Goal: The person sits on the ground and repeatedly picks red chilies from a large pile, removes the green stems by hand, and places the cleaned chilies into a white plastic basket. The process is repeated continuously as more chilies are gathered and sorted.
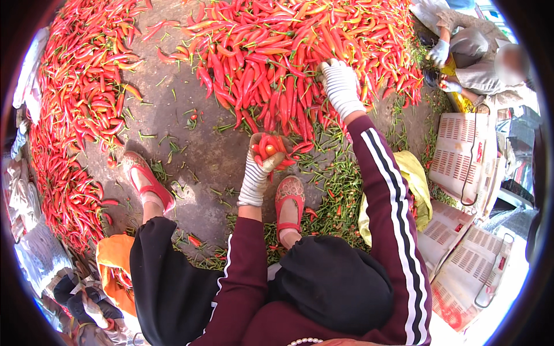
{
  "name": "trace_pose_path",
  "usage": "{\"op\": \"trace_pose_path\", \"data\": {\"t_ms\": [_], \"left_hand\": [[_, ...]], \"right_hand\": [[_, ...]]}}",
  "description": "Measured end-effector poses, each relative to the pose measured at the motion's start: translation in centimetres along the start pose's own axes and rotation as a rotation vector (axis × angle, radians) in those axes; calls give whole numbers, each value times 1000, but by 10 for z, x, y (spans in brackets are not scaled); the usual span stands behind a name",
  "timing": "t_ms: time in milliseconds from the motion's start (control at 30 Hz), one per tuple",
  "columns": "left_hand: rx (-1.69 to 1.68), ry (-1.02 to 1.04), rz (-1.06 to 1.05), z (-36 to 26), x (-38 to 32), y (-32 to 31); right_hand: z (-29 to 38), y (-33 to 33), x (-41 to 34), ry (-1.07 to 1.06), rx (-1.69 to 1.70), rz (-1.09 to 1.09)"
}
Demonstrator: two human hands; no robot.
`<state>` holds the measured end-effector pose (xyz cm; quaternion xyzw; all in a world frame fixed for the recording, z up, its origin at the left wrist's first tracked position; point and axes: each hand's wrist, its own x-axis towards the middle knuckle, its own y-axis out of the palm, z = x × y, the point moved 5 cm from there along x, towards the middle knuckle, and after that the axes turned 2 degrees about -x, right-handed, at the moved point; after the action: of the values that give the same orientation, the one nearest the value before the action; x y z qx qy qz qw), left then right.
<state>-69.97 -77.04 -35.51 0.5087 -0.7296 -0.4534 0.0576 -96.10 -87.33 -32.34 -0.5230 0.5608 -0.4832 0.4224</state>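
A large heap of red chili peppers (268, 56) lies on the ground before me. My left hand (262, 166), in a striped white glove, is closed around a bunch of red chilies (269, 149) at the heap's near edge, above my right shoe. My right hand (339, 84), gloved the same way, reaches palm down onto the right part of the heap. Its fingertips are among the peppers, and whether they grip one cannot be told. Loose green stems (333, 181) are strewn on the ground below the heap.
Another chili heap (78, 108) spreads along the left. An orange bag (113, 255) with chilies is by my left leg, a yellow sack (411, 186) beside my right arm. White plastic crates (458, 147) stand at right. A co-worker (471, 52) sits upper right; another person (93, 302) is lower left.
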Motion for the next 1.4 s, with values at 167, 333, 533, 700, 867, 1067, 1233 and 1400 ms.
{"op": "trace_pose_path", "data": {"t_ms": [167,333,533,700,867,1067,1233,1400], "left_hand": [[10,0,166,-13,-8,16],[150,-94,370,-26,-20,21],[-71,-56,152,-17,-19,0],[-113,7,15,-12,-10,-14],[-230,58,-9,-7,-4,-18],[-240,29,9,11,-5,-22],[-253,39,-51,11,-7,-34],[-252,63,9,2,-4,-34]], "right_hand": [[25,-29,-76,316,1285,112],[97,-42,-147,372,1857,759],[105,-26,-95,-43,550,235],[48,-12,-5,128,154,-190],[48,6,-23,168,262,-85],[63,-7,-56,152,389,-135],[85,12,-18,89,109,82],[65,-12,-42,246,230,-186]]}}
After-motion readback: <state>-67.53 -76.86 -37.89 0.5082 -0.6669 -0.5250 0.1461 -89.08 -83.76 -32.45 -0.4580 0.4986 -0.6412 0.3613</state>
